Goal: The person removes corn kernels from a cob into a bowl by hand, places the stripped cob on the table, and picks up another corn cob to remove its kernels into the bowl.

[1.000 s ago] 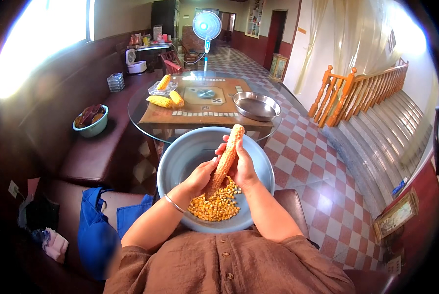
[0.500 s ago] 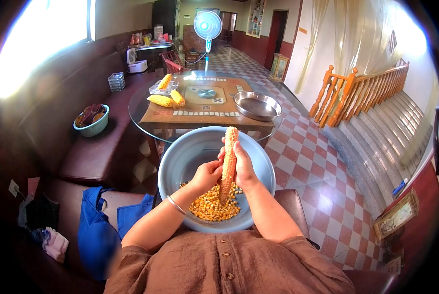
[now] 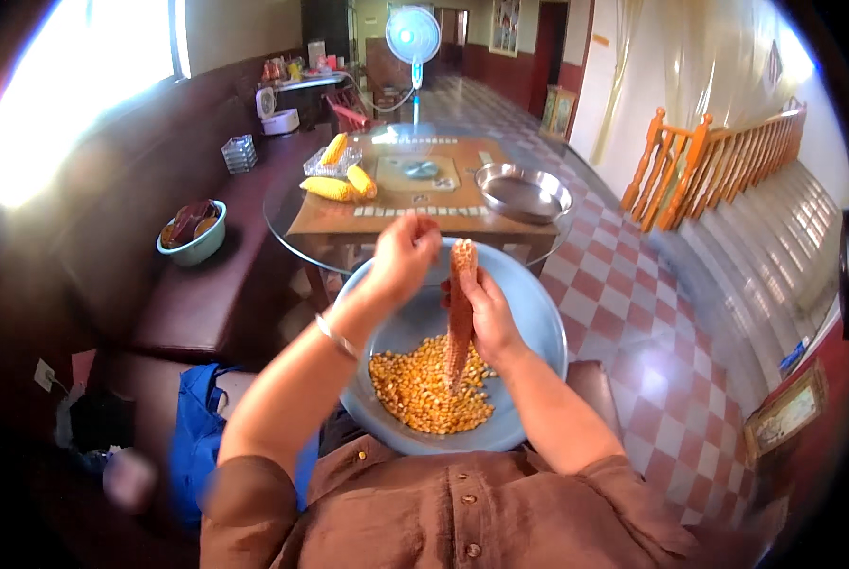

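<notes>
My right hand is wrapped round a corn cob, largely bare and reddish, with pale kernels at its top. It stands upright above the light blue basin, lower end by the heap of loose yellow corn kernels in the bottom. To its left, my left hand is raised over the basin's far-left rim, apart from the cob. Its fingers are curled in and slightly blurred; whether anything is in them is hidden. A silver bangle circles that wrist.
Beyond the basin is a glass table with yellow corn ears, a glass dish and a round metal pan. A small teal basin sits on the bench at left. A fan stands behind; stairs rise at right.
My left hand has left the cob and risen up and to the left. The cob's upper part is now barer, and my right hand still holds it. The view has shifted slightly.
</notes>
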The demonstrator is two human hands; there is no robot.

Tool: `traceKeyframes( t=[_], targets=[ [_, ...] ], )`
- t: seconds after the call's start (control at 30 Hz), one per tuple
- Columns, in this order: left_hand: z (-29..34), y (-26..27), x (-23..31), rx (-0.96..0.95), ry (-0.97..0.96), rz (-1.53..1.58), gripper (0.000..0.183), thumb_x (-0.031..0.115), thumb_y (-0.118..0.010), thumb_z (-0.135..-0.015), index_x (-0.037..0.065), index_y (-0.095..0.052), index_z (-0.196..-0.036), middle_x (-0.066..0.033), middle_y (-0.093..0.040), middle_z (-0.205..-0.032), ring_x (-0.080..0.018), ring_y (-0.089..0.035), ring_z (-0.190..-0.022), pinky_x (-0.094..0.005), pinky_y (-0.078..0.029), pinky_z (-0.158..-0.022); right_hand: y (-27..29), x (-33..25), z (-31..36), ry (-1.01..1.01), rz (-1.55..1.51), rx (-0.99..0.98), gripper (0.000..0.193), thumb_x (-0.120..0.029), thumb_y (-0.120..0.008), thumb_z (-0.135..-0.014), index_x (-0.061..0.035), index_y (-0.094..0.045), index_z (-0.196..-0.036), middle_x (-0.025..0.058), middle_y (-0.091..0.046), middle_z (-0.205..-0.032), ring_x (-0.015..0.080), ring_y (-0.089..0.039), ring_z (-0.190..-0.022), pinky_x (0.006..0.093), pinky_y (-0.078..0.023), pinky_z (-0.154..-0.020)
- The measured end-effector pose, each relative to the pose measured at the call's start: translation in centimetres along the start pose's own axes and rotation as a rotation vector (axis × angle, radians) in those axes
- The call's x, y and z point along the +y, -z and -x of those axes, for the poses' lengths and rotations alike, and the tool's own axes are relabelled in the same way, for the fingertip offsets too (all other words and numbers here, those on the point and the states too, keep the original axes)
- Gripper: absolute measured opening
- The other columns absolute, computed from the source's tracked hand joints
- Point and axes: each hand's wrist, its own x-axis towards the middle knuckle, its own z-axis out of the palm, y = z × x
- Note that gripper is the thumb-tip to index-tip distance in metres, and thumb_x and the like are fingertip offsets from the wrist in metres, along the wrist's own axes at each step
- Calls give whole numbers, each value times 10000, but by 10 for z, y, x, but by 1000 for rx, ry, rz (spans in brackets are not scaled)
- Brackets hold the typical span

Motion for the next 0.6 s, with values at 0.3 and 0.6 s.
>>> traceKeyframes(
  t=[0.3, 0.6],
  targets=[
    [-128, 116, -118, -170, 74, -1273, 303, 249, -490, -851, 84, -565, -1094, -148, -551, -1148, -327, -534, -1042, -395, -448, -862, -13, 11, 11, -174, 35, -177, 315, -223, -456, -928, -32, -420, -1176, 66, -538, -953, 138, -529, -821, 289, -450, -775],
    [-178, 144, -151, -310, 91, -1456, 582, 35, -496, -802, 49, -287, -1344, -108, -234, -1442, -289, -335, -1272, -395, -357, -989, -13, 16, 10, -276, 102, -199, 345, -235, -463, -931, -4, -419, -1183, 60, -549, -953, 122, -526, -817, 269, -447, -771]
  ],
)
